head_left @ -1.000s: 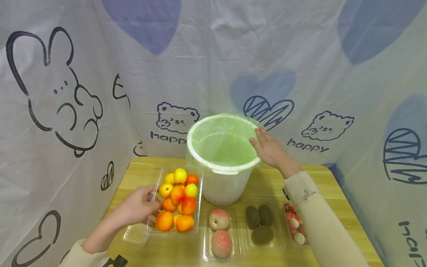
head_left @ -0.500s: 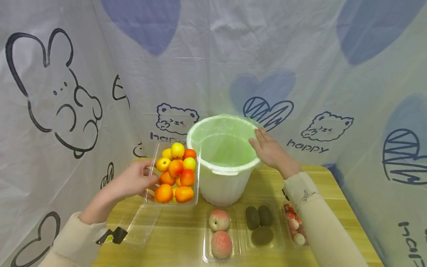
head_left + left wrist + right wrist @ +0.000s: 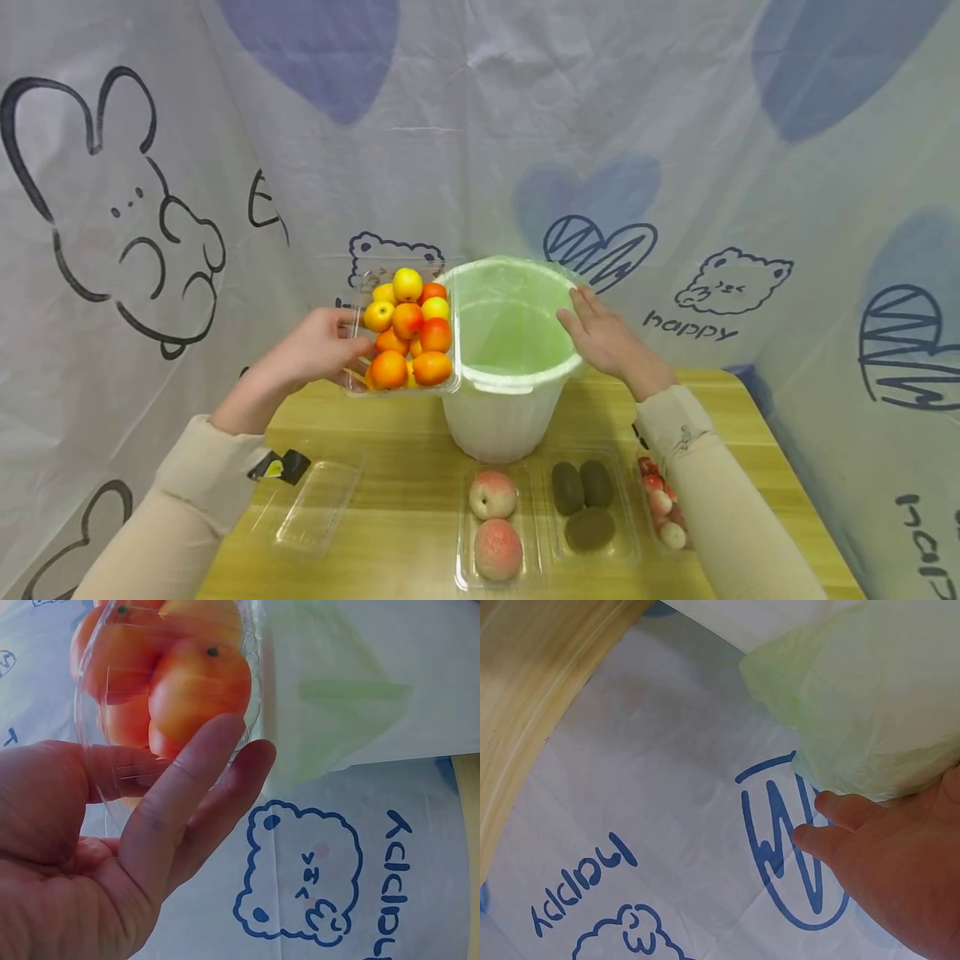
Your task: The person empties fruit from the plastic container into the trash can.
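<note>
My left hand [image 3: 326,348] grips the left side of a clear plastic tray [image 3: 455,358], its fingers under and around the edge. Small yellow, orange and red fruits [image 3: 407,321] fill the tray, which is raised beside the left rim of a white bucket [image 3: 498,417]. In the left wrist view the fingers [image 3: 176,780] lie along the tray's underside, with orange fruit [image 3: 201,686] seen through the plastic. A pale green bag [image 3: 517,325] lines the bucket and folds over its rim. My right hand [image 3: 611,342] rests on the bucket's right rim with fingers extended.
Two peaches [image 3: 497,548] lie in a clear tray in front of the bucket. Right of them, three kiwis [image 3: 588,529] sit in another, then a tray of red and white fruits [image 3: 660,502], partly behind my right sleeve. A clear plastic tray [image 3: 318,504] lies at front left.
My left hand has lifted the tray of fruit from low over the table up to rim height beside the bucket. My right hand has stayed on the rim.
</note>
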A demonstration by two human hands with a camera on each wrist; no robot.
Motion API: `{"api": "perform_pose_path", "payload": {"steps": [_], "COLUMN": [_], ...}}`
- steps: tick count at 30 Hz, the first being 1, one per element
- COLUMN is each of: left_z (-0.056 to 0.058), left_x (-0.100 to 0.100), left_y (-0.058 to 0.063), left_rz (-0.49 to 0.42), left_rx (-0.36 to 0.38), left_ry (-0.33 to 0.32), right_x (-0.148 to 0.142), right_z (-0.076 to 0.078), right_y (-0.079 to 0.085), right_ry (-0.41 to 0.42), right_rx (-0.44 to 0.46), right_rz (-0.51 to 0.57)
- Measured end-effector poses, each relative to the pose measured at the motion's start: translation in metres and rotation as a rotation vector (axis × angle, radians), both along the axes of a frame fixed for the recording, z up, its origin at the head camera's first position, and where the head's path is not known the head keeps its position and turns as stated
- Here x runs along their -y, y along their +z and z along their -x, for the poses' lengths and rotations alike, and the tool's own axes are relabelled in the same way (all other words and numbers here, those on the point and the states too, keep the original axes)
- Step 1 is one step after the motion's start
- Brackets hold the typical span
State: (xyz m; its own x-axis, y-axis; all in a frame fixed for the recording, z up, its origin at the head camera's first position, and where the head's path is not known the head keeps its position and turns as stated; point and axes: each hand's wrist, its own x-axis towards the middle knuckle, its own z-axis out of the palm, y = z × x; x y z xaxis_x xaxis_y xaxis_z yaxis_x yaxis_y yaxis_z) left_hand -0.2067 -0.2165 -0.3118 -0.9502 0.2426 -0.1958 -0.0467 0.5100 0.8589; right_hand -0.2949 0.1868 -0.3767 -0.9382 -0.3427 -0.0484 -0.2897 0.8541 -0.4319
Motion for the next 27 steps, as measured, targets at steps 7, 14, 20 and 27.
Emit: {"api": "perform_pose_path", "payload": {"steps": [7, 14, 20, 27], "left_z": [0.019, 0.039, 0.052, 0.065], "left_x": [-0.013, -0.03, -0.047, -0.064], "left_y": [0.01, 0.017, 0.019, 0.014], "left_rz": [-0.007, 0.004, -0.013, -0.051], "left_rx": [-0.016, -0.009, -0.021, -0.068], "left_ry": [0.019, 0.061, 0.107, 0.17], "right_x": [0.001, 0.0, 0.0, 0.0], "right_z": [0.0, 0.001, 0.001, 0.0], "right_y": [-0.001, 0.0, -0.001, -0.001], "right_ry": [-0.002, -0.005, -0.002, -0.004], "right_rx": [-0.001, -0.001, -0.001, -0.005], "right_rz": [0.013, 0.012, 0.005, 0.006]}}
